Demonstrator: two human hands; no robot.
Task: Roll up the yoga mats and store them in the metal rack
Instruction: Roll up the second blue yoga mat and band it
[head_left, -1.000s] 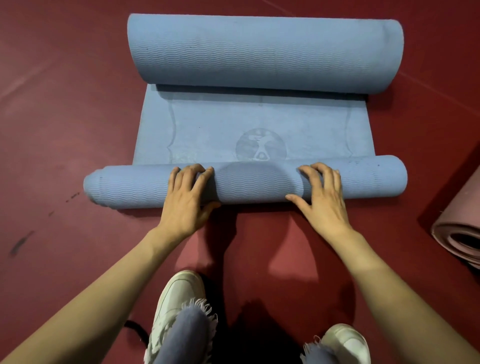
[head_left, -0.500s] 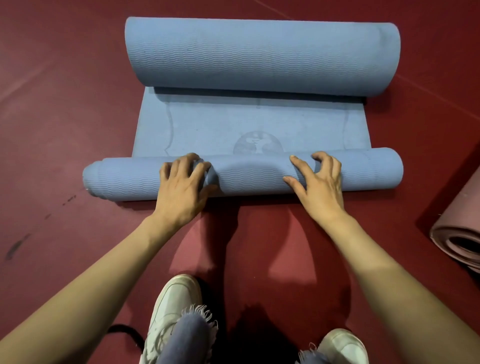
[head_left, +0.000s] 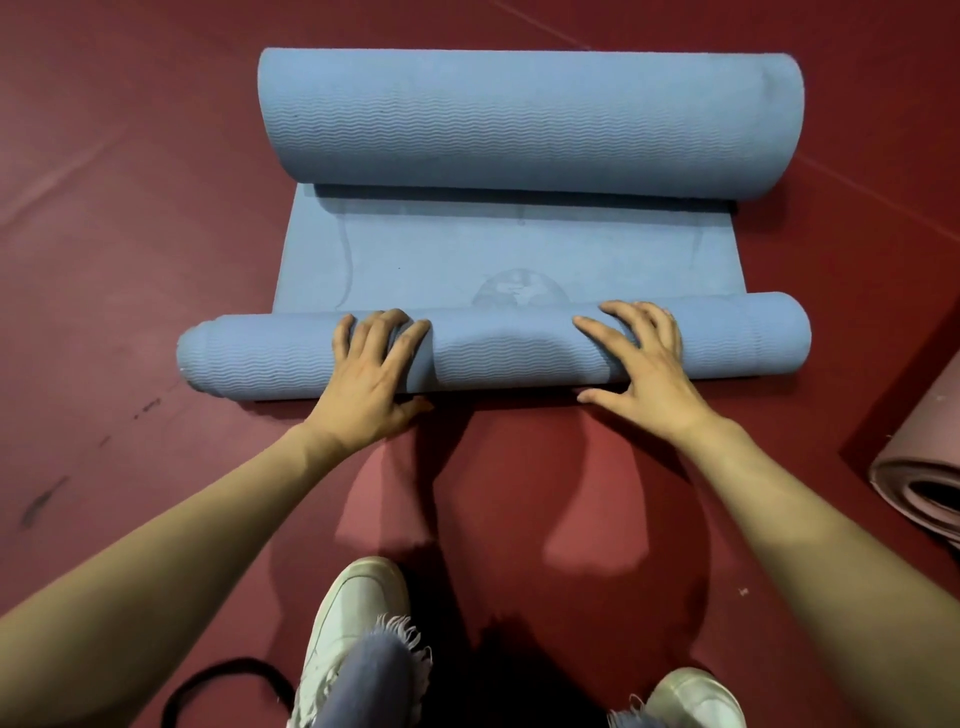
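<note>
The blue foam yoga mat with a wavy ribbed underside (head_left: 519, 244) lies across the middle and upper part of the frame, only partly rolled. Its near end is wound into a slim roll (head_left: 509, 353) running left to right through the centre. Its far end curls up on its own into a fat, loose roll (head_left: 530, 119) near the top. Between them a flat stretch is open, with a faint round printed emblem (head_left: 519, 291) half tucked under the slim roll.

The left hand (head_left: 371, 364) grips the slim roll left of centre, fingers curled over its top and denting the foam. The right hand (head_left: 644, 364) lies on it right of centre, fingers spread and fairly straight, pressing rather than clutching.

By my reading the rolling is well under way but far from done: the flat stretch and the whole curled far end have to be taken in. The slim roll's left end sticks out past the mat's edge, so it may want squaring.

A pink rolled mat (head_left: 914, 478) sits at the right edge on the dark red floor (head_left: 130, 260), looking already rolled but not stored. No metal rack is in view.
</note>
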